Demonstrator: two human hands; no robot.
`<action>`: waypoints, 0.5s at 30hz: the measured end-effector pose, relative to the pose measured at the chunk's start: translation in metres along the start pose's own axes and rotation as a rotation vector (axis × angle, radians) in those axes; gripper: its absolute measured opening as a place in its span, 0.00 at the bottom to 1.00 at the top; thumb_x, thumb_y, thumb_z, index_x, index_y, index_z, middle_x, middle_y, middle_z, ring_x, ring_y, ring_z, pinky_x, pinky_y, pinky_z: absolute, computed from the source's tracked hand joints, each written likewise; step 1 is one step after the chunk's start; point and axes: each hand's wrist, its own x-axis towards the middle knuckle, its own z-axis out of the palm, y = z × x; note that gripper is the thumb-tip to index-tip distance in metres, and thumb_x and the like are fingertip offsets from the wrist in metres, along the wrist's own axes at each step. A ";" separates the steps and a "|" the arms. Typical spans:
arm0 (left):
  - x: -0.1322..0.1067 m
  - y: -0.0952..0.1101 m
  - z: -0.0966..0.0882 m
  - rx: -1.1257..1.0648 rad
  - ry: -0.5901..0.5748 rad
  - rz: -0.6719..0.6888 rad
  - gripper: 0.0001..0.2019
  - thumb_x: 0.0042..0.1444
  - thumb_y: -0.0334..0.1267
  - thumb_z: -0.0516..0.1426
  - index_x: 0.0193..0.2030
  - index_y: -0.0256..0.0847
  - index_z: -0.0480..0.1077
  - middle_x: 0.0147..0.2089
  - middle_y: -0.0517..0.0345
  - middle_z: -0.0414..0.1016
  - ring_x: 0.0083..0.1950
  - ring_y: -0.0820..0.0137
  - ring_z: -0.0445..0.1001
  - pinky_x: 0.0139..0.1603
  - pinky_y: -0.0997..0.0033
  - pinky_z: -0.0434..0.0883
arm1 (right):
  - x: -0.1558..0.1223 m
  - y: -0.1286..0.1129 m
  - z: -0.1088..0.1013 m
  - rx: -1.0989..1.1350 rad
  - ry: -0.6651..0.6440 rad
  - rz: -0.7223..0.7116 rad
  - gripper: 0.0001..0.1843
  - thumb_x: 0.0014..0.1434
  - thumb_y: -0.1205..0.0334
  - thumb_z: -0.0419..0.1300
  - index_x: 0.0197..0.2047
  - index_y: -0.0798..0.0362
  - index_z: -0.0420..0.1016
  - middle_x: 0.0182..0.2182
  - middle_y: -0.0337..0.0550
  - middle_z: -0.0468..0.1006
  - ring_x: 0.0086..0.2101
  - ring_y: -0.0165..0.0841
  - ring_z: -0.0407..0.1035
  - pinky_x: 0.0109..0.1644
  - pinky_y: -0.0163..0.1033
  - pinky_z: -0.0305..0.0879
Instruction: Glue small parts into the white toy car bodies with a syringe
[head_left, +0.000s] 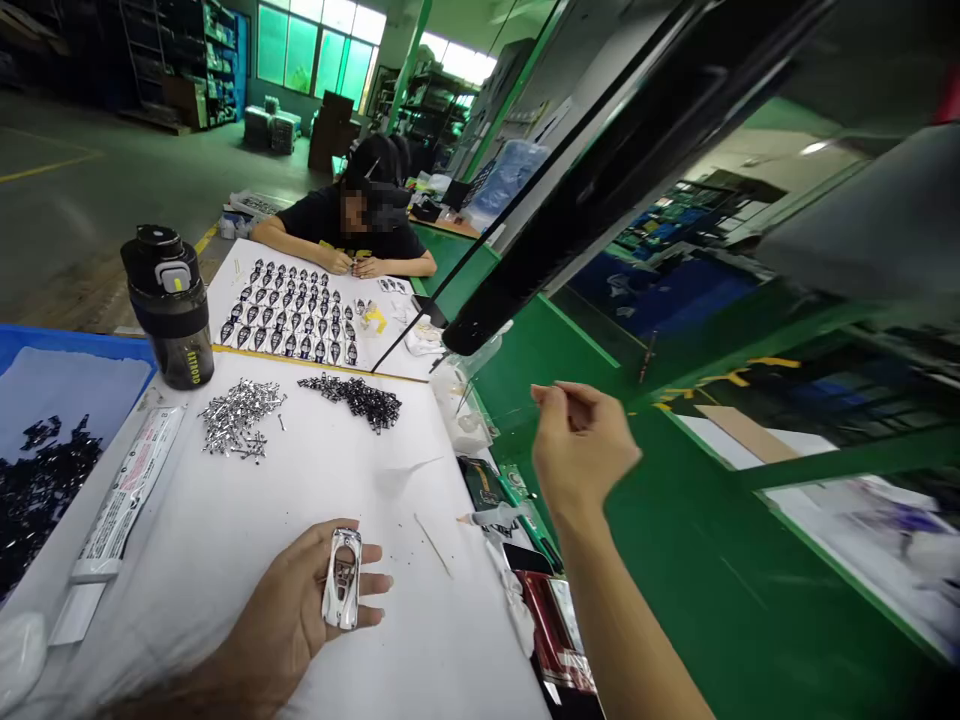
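Palm up over the white table, my left hand (296, 590) holds a shiny chrome part (343, 580), long and rounded, with an oval opening near its top. The thumb lies at its upper edge and the fingers stretch out beneath it. My right hand (581, 440) is raised in the air past the table's right edge, thumb and fingertips pinched together. Whatever those fingertips hold is too thin or hidden to make out. A thin wooden stick (433, 545) lies on the table to the right of the chrome part, near a clear syringe (495, 516).
Piles of small silver pins (238, 418) and black pieces (360, 400) lie farther back. A dark bottle (171, 310), a white tube (131, 490) and a blue tray (82, 345) stand left. A black pole (570, 200) slants overhead. Across the table a co-worker (360, 220) leans over rows of parts (292, 312).
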 end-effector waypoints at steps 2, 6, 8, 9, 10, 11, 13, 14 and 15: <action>-0.002 0.000 0.002 -0.061 0.014 -0.047 0.15 0.65 0.35 0.52 0.56 0.33 0.67 0.44 0.40 0.82 0.43 0.61 0.82 0.46 0.60 0.77 | 0.005 0.020 0.011 -0.031 -0.048 0.005 0.15 0.61 0.54 0.56 0.44 0.57 0.74 0.37 0.54 0.83 0.40 0.43 0.80 0.47 0.48 0.74; -0.003 -0.002 0.000 -0.091 0.028 -0.036 0.16 0.66 0.31 0.52 0.59 0.32 0.66 0.41 0.41 0.83 0.42 0.62 0.83 0.50 0.59 0.77 | 0.003 0.037 0.027 -0.058 -0.188 0.056 0.16 0.59 0.53 0.56 0.43 0.55 0.75 0.39 0.55 0.83 0.42 0.43 0.78 0.51 0.48 0.71; -0.002 -0.003 -0.003 -0.088 0.006 -0.017 0.17 0.65 0.30 0.54 0.60 0.33 0.67 0.42 0.42 0.83 0.42 0.62 0.83 0.52 0.58 0.76 | 0.002 0.038 0.025 -0.043 -0.290 0.103 0.13 0.55 0.54 0.59 0.39 0.54 0.77 0.36 0.52 0.83 0.39 0.44 0.78 0.51 0.50 0.71; -0.002 -0.004 -0.005 -0.087 -0.010 -0.014 0.18 0.65 0.30 0.55 0.61 0.33 0.67 0.43 0.42 0.83 0.42 0.61 0.83 0.52 0.57 0.76 | 0.000 0.038 0.021 -0.032 -0.322 0.130 0.13 0.54 0.55 0.60 0.39 0.53 0.77 0.35 0.51 0.83 0.39 0.44 0.78 0.52 0.51 0.71; -0.001 -0.005 -0.007 -0.088 -0.028 -0.015 0.19 0.64 0.31 0.57 0.61 0.34 0.67 0.44 0.43 0.83 0.43 0.60 0.83 0.53 0.56 0.76 | -0.003 0.037 0.014 -0.019 -0.334 0.160 0.15 0.54 0.55 0.60 0.42 0.54 0.78 0.36 0.51 0.83 0.41 0.44 0.78 0.54 0.52 0.70; 0.000 -0.006 -0.010 -0.091 -0.048 -0.017 0.20 0.63 0.32 0.58 0.62 0.35 0.67 0.45 0.44 0.83 0.45 0.58 0.83 0.54 0.55 0.76 | -0.007 0.035 0.005 0.001 -0.332 0.191 0.18 0.55 0.55 0.59 0.46 0.54 0.77 0.39 0.52 0.83 0.42 0.44 0.78 0.55 0.53 0.70; 0.002 -0.008 -0.014 -0.092 -0.076 -0.026 0.21 0.62 0.33 0.60 0.62 0.37 0.67 0.46 0.45 0.82 0.46 0.56 0.83 0.54 0.54 0.76 | -0.022 0.029 -0.020 0.054 -0.313 0.258 0.22 0.57 0.54 0.56 0.51 0.56 0.75 0.44 0.54 0.82 0.46 0.44 0.77 0.55 0.53 0.71; 0.003 -0.009 -0.015 -0.092 -0.087 -0.032 0.22 0.61 0.34 0.61 0.62 0.37 0.68 0.47 0.45 0.82 0.47 0.54 0.83 0.54 0.53 0.76 | -0.033 0.025 -0.033 0.084 -0.313 0.291 0.21 0.57 0.54 0.56 0.50 0.56 0.74 0.46 0.55 0.81 0.46 0.43 0.77 0.54 0.52 0.72; 0.004 -0.009 -0.016 -0.091 -0.095 -0.038 0.22 0.60 0.34 0.62 0.61 0.38 0.68 0.48 0.45 0.82 0.48 0.53 0.82 0.54 0.52 0.76 | -0.045 0.020 -0.046 0.111 -0.320 0.329 0.20 0.57 0.53 0.57 0.48 0.56 0.75 0.46 0.55 0.81 0.46 0.43 0.77 0.53 0.51 0.73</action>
